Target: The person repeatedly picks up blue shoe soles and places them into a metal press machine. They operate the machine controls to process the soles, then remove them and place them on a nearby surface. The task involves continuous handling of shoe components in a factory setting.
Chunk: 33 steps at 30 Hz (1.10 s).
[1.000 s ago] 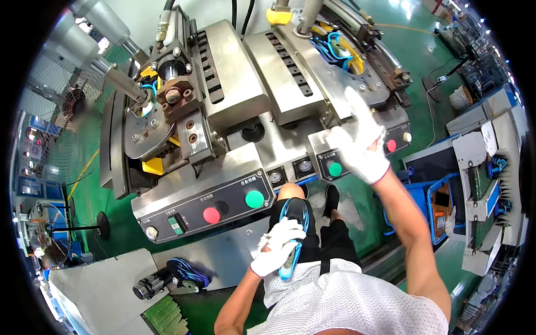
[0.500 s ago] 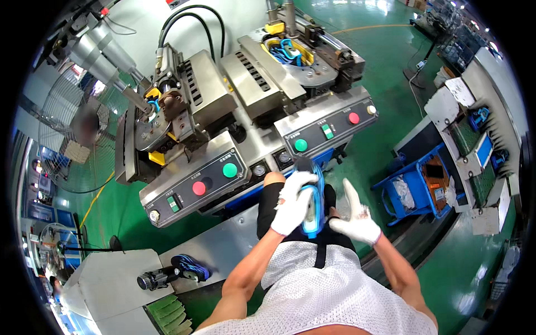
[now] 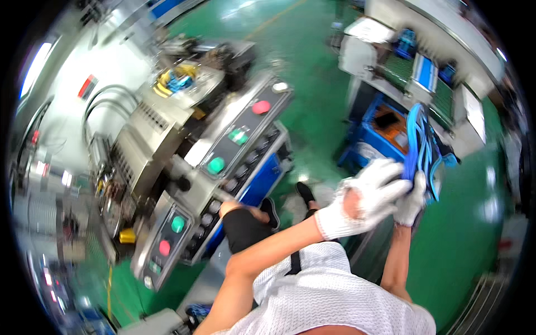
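Observation:
A blue and black shoe is held up on my right side, smeared a little by motion. My right hand, in a white knit glove, grips its lower end from below, and the shoe partly hides those fingers. My left hand, gloved the same way, reaches across my body with its fingers stretched toward the shoe. Its fingertips overlap the shoe's near edge and my right hand; whether they touch is unclear.
On the left stands a metal press machine with control panels and a blue shoe part in its far station. Beyond the held shoe are a blue cart and a bench with a green surface. Another dark shoe lies lower left.
The view has swung right. The shoe has gone from my left hand over my lap to my right hand, raised at the right. My left hand has let go and followed it across.

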Motion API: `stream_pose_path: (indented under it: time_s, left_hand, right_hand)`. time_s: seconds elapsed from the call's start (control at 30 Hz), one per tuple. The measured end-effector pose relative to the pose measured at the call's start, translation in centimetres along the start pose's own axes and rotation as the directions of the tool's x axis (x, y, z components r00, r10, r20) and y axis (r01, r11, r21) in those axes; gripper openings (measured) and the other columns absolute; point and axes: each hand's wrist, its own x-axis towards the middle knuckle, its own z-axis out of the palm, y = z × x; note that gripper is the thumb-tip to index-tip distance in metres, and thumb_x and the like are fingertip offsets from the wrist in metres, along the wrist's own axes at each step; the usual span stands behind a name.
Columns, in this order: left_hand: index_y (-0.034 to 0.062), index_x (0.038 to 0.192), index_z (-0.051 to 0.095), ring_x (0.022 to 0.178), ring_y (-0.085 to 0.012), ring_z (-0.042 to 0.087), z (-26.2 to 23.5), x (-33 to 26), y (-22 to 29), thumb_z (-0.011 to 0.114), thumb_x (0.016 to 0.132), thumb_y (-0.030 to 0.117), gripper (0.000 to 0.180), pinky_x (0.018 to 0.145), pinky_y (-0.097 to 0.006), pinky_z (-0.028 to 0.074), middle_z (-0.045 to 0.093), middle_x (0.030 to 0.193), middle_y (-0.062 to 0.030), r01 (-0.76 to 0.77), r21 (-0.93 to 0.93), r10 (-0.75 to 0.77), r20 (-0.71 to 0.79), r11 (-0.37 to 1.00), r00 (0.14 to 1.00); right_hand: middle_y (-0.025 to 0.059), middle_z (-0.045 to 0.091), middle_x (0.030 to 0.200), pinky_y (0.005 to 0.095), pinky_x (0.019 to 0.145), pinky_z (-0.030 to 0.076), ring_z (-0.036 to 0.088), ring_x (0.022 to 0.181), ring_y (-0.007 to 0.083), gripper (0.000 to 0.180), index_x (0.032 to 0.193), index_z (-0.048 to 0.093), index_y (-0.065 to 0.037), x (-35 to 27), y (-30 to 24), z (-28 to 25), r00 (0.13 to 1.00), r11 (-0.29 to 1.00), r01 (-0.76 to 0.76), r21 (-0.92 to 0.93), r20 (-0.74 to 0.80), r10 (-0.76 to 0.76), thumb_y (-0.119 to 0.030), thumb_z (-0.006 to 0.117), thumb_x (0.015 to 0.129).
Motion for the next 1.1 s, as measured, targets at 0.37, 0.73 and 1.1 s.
stream_pose_path:
  time_s: [0.37, 0.73, 1.1]
  left_hand:
    - [0.0038, 0.131, 0.066, 0.128, -0.0377, 0.061, 0.7, -19.0, -5.9, 0.077, 0.089, 0.007, 0.044, 0.108, -0.045, 0.050, 0.063, 0.138, -0.0175, 0.724, 0.213, -0.732, -0.054, 0.656, 0.679]
    - [0.0072, 0.133, 0.066, 0.125, -0.0382, 0.064, -3.4, -25.2, -6.0, 0.074, 0.095, 0.016, 0.040, 0.103, -0.046, 0.054, 0.066, 0.135, -0.0181, 0.891, 0.125, -0.824, -0.342, 0.436, 0.451]
    - [0.0036, 0.112, 0.074, 0.094, -0.0295, 0.073, -3.7, -41.0, 12.8, 0.069, 0.099, 0.019, 0.021, 0.084, -0.039, 0.057, 0.074, 0.104, -0.0151, 0.959, -0.284, -0.546, -0.803, -0.004, -0.240]
  right_hand:
    - [0.0214, 0.060, 0.149, 0.0425, 0.117, 0.041, 0.059, 0.132, 0.0298, 0.076, 0.148, 0.056, 0.003, 28.1, -4.7, 0.3, 0.836, 0.847, 0.093, -0.523, -0.420, -0.352, -0.050, 0.072, 0.097]
    - [0.0124, 0.065, 0.145, 0.0354, 0.109, 0.051, 0.067, 0.124, 0.0252, 0.070, 0.146, 0.061, 0.000, 57.5, 2.4, -16.7, 1.000, 0.354, -0.011, -0.935, -0.007, 0.013, -0.050, 0.072, 0.098]
    - [0.0230, 0.065, 0.141, 0.0379, 0.102, 0.054, 0.069, 0.118, 0.0299, 0.060, 0.147, 0.056, 0.004, 3.6, 9.5, 14.6, 0.837, 0.645, 0.272, -0.714, 0.507, 0.208, -0.039, 0.065, 0.106]
